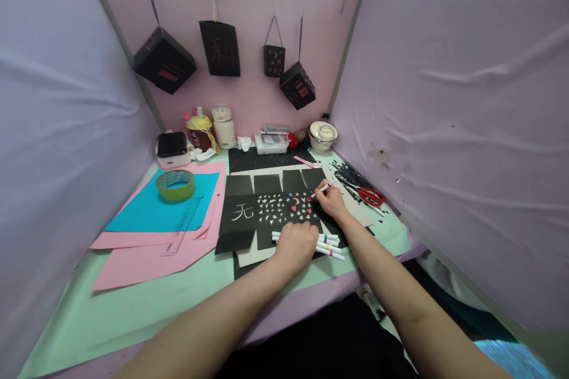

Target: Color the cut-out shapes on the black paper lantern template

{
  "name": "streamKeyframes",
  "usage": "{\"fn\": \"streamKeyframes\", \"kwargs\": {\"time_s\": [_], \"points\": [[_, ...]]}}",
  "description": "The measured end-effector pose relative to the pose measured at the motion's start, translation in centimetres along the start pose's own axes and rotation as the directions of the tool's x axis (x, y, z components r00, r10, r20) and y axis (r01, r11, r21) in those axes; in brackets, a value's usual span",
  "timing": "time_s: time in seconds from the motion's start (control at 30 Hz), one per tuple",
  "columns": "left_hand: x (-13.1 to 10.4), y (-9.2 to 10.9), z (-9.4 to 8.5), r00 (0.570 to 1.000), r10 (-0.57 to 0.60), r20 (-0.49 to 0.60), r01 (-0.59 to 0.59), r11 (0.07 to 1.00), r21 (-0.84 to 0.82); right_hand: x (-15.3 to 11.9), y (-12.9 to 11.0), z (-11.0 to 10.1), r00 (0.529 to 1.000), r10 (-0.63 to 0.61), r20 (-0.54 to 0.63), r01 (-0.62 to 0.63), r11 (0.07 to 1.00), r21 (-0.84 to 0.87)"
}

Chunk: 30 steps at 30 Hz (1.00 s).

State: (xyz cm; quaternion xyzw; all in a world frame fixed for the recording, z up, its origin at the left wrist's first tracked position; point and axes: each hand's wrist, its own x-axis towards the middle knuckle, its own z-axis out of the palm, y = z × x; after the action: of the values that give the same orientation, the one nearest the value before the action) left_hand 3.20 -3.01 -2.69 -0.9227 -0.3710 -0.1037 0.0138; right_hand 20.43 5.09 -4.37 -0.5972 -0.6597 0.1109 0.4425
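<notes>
A black cut-out paper sheet (pixel 249 213) with small star, heart and triangle holes lies flat on the table. My right hand (pixel 331 201) holds a white marker (pixel 320 190), its tip on the sheet's right panel. My left hand (pixel 295 246) rests knuckles-up on the sheet's near edge, fingers curled over a row of white markers (pixel 331 244). Whether it grips one is hidden.
Pink and blue paper sheets (pixel 151 213), a tape roll (pixel 175 185) and a clear ruler (pixel 182 226) lie at left. Red-handled scissors (pixel 368 194) and black scraps sit at right. Jars, boxes and a bowl (pixel 323 135) line the back wall. Black paper lanterns (pixel 219 48) hang above.
</notes>
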Motion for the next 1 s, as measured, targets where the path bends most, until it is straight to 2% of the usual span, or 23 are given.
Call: {"fn": "streamKeyframes", "kwargs": {"time_s": [1.0], "points": [[0.05,0.12,-0.24,1.000,-0.015,0.022,0.016,1.000,-0.020,-0.02,0.10,-0.05,1.000,0.011,-0.019,-0.011,1.000,-0.010]]}}
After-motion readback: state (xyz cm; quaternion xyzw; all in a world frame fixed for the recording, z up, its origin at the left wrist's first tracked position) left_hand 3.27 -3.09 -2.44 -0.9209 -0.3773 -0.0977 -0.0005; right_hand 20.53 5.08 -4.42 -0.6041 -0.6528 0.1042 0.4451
